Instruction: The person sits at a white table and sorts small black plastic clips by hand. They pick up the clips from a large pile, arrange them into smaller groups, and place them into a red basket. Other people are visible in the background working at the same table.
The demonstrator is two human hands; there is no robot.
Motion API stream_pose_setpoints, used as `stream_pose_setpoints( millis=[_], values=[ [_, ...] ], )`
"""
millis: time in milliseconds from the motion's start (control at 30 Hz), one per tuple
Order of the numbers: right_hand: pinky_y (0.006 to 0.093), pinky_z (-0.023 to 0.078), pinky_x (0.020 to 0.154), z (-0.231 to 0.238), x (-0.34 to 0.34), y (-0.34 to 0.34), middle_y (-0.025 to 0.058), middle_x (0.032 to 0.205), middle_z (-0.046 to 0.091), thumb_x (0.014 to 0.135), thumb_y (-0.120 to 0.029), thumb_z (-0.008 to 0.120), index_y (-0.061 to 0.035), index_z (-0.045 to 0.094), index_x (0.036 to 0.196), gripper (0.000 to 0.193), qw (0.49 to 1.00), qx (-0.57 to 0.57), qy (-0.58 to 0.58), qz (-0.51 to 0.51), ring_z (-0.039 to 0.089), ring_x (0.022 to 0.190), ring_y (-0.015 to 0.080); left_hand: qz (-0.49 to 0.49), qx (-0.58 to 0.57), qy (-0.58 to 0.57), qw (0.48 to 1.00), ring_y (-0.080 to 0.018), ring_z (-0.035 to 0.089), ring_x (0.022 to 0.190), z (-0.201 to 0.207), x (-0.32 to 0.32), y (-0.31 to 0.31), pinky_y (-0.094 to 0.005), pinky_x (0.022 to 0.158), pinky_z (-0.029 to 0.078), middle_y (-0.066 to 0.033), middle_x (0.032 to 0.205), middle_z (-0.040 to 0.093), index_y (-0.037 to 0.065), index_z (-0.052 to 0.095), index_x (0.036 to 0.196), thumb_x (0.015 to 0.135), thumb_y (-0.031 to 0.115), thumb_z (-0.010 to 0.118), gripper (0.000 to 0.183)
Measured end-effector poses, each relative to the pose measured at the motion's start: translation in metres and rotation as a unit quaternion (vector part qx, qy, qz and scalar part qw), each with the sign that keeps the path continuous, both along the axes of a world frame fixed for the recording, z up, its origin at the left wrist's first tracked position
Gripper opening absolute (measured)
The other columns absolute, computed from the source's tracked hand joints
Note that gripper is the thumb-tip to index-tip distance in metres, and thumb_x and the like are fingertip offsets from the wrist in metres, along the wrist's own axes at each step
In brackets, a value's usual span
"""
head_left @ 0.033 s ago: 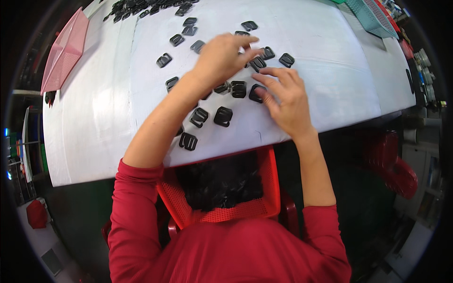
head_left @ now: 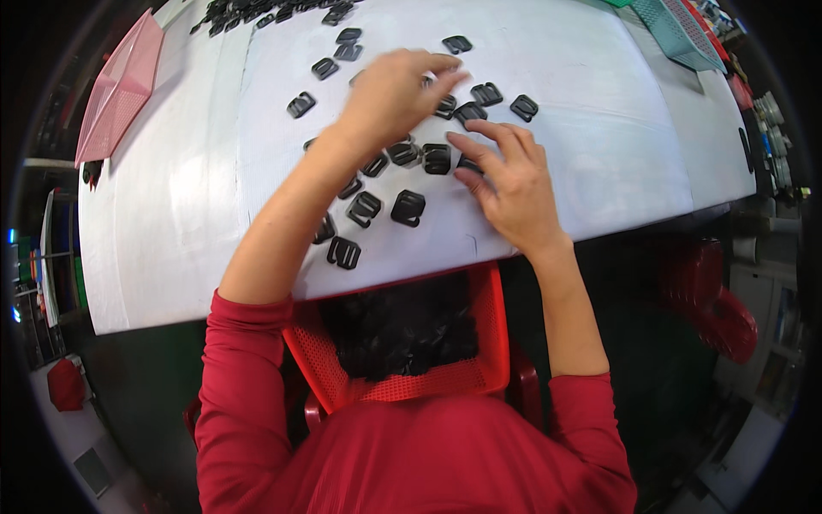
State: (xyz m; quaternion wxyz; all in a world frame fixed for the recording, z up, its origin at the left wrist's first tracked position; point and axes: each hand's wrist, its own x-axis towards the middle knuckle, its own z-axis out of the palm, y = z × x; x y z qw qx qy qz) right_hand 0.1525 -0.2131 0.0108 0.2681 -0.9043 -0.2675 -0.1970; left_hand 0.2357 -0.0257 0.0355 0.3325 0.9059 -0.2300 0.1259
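Note:
Loose black plastic strap buckles lie scattered over the white tabletop. My left hand (head_left: 390,96) hovers above the middle of the scatter, its thumb and fingers apart, slightly blurred; nothing shows between them. Just right of it, my right hand (head_left: 514,184) is spread low over the table. A dark buckle (head_left: 467,163) sits partly hidden between its thumb and index finger, and I cannot tell whether they touch it. Close to the fingertips lie a square black buckle (head_left: 437,158) and another buckle (head_left: 470,114). Nearer to me are one more buckle (head_left: 408,208) and a slotted buckle (head_left: 344,253).
A red plastic basket (head_left: 428,390) full of black pieces stands against the table's near edge, in front of my body. A heap of black buckles (head_left: 248,12) lies at the far left. A pink basket (head_left: 120,94) stands at the left, a teal basket (head_left: 676,34) far right.
My left hand has shifted slightly left and away from me. My right hand has moved slightly left, covering more of the buckle beneath its fingers.

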Motion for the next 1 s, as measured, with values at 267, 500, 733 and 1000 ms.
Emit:
stream_pose_setpoints(
  millis=[267,500,733,1000],
  values=[
    [0.0444,0.032,0.101,-0.012,-0.008,0.008,-0.0004,0.125,0.058,0.077,-0.022,0.075,-0.0183,0.070,0.105,0.029,0.999,-0.038,-0.019,0.027,0.046,0.125,0.0263,0.184,-0.049,0.006,0.982,-0.0065,0.060,0.079,0.009,-0.075,0.124,-0.0222,0.059,0.040,-0.0030,0.096,0.071,0.010,0.073,0.107,0.092,0.016,0.063,0.019],
    [0.0392,0.038,0.093,-0.002,0.027,0.055,0.0013,0.102,0.069,0.082,-0.018,0.070,-0.0157,0.072,0.101,0.020,0.997,-0.010,-0.010,0.071,0.058,0.104,0.0206,0.272,-0.188,-0.001,0.944,-0.0062,0.058,0.072,-0.052,-0.111,0.164,-0.0210,0.061,0.044,-0.0026,0.093,0.072,0.006,0.073,0.105,0.091,0.007,0.062,0.017],
    [0.0403,0.043,0.092,0.002,0.028,0.032,0.0085,0.111,0.066,0.085,-0.024,0.069,-0.0123,0.072,0.105,0.023,0.999,0.029,-0.008,-0.039,0.058,0.106,0.0265,0.231,-0.137,0.015,0.963,-0.0191,0.061,0.093,-0.039,-0.121,0.154,-0.0296,0.078,0.049,-0.0101,0.107,0.068,0.007,0.070,0.110,0.091,0.011,0.062,0.022],
    [0.0523,0.026,0.112,-0.043,-0.018,-0.032,0.0219,0.144,0.042,0.095,-0.034,0.057,-0.0036,0.047,0.139,0.054,0.967,-0.053,0.102,-0.229,0.036,0.136,0.0398,0.092,0.109,-0.005,0.990,-0.0313,0.025,0.144,-0.054,-0.106,0.130,-0.0466,0.117,0.019,-0.0159,0.150,0.037,0.006,0.037,0.146,0.094,0.031,0.057,0.062]
  ],
)
